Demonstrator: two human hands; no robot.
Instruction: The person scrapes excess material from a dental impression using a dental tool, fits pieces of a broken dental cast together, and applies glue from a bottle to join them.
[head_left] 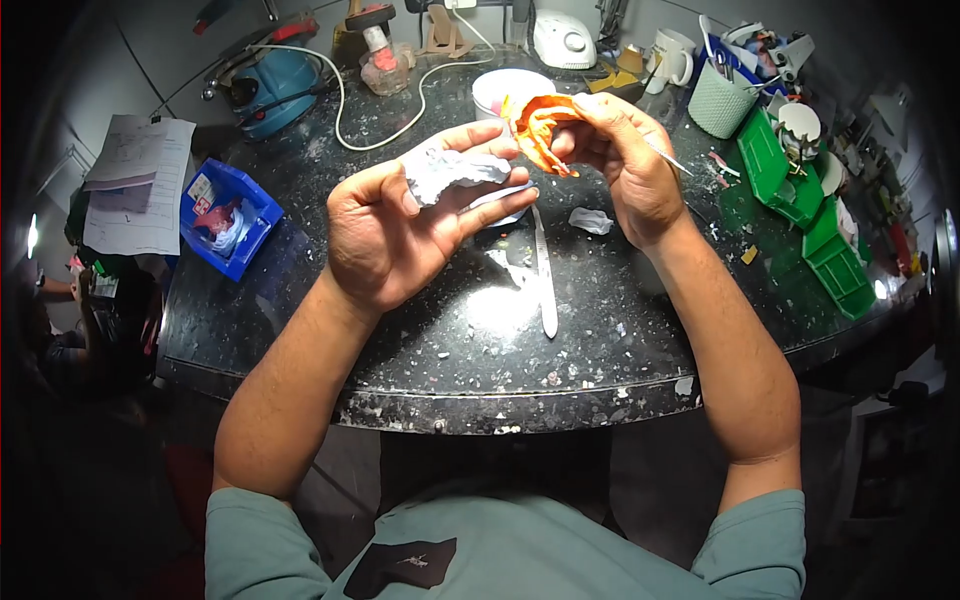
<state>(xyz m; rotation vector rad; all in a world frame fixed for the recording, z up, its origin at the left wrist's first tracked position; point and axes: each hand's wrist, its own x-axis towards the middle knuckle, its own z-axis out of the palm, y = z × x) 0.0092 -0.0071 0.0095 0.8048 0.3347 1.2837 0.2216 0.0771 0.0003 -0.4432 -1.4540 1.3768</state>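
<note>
A pale grey-white, lumpy moulded piece (450, 174) lies between the thumb and fingers of my left hand (385, 225), which is raised above the bench. Pinched in my right hand (640, 165) is a curved orange piece (540, 125), close to the left fingertips. A thin pale tool (668, 158) sticks out from behind the right hand. Behind the orange piece stands a white bowl (512, 84), partly hidden. A white-handled spatula or knife (547, 290) lies on the bench below the hands, with white scraps (590, 221) near it.
On the dark speckled bench (430, 370), a blue bin (245, 240) and papers (140, 185) are at left. Green bins (840, 265), a tool cup (722, 100) and a mug (670, 60) are at right. A white cable curves behind. Another person (85, 320) is at far left.
</note>
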